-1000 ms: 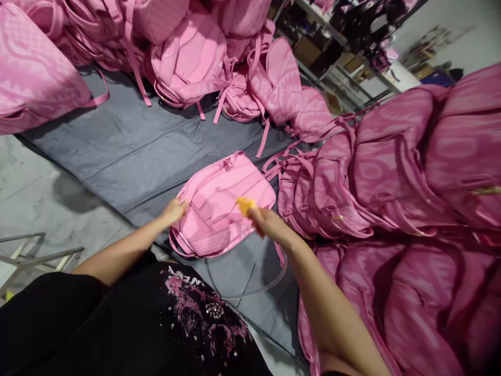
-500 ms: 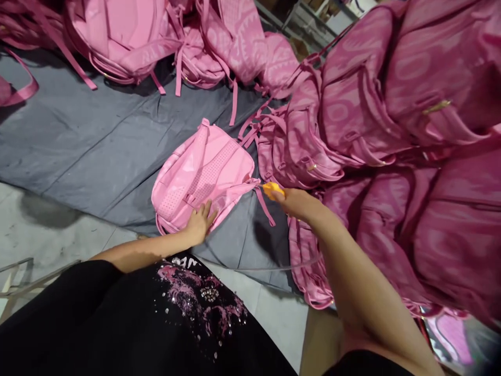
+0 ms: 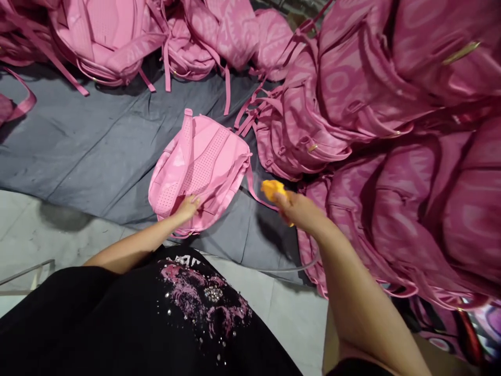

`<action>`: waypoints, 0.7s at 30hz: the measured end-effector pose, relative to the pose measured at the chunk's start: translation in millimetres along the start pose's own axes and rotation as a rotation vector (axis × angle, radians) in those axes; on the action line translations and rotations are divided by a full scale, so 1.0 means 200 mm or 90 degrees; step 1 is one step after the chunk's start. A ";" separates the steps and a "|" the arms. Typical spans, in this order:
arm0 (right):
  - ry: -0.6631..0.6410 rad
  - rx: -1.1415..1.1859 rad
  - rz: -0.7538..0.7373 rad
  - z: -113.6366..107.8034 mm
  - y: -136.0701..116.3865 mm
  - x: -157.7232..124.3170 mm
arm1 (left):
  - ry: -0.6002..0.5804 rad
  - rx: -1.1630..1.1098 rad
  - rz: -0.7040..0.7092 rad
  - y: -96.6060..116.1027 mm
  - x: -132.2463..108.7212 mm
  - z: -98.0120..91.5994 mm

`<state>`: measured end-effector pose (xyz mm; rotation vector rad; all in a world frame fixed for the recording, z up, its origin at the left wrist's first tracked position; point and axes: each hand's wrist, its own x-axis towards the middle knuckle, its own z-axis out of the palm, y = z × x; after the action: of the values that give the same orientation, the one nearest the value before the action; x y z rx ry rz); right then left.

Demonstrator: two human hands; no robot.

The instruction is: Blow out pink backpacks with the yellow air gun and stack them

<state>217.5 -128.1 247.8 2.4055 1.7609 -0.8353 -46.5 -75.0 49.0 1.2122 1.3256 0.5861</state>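
Our left hand (image 3: 187, 208) has slid along the pink backpack (image 3: 201, 167), which lies back-up on the grey sheet (image 3: 97, 141). Its fingers lie together, bent on the near edge; we cannot tell if they grip. Our right hand (image 3: 299, 211) is closed round a yellow object (image 3: 273, 189), beside the heaped backpacks (image 3: 391, 130).

A bag factory floor or stockroom, by the look of it: heaps of identical pink backpacks (image 3: 391, 130) fill the right and top of the frame. One lone backpack (image 3: 203, 162) lies mid-frame on a grey sheet (image 3: 90, 141) spread over the bare concrete floor (image 3: 297, 313).
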 end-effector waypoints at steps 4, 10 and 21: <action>0.026 -0.067 0.002 0.05 0.02 -0.03 | 0.092 0.331 0.192 0.02 -0.06 0.08; -0.050 -0.156 0.033 0.48 0.04 -0.29 | 0.114 0.307 0.347 0.10 -0.16 -0.18; 0.089 -0.236 0.071 1.29 -0.23 -0.24 | 0.051 -0.456 -0.207 0.03 0.00 -0.73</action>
<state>65.0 -242.2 60.8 2.3293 1.6307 -0.3006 -179.4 -25.5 81.0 0.3861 1.1890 0.7847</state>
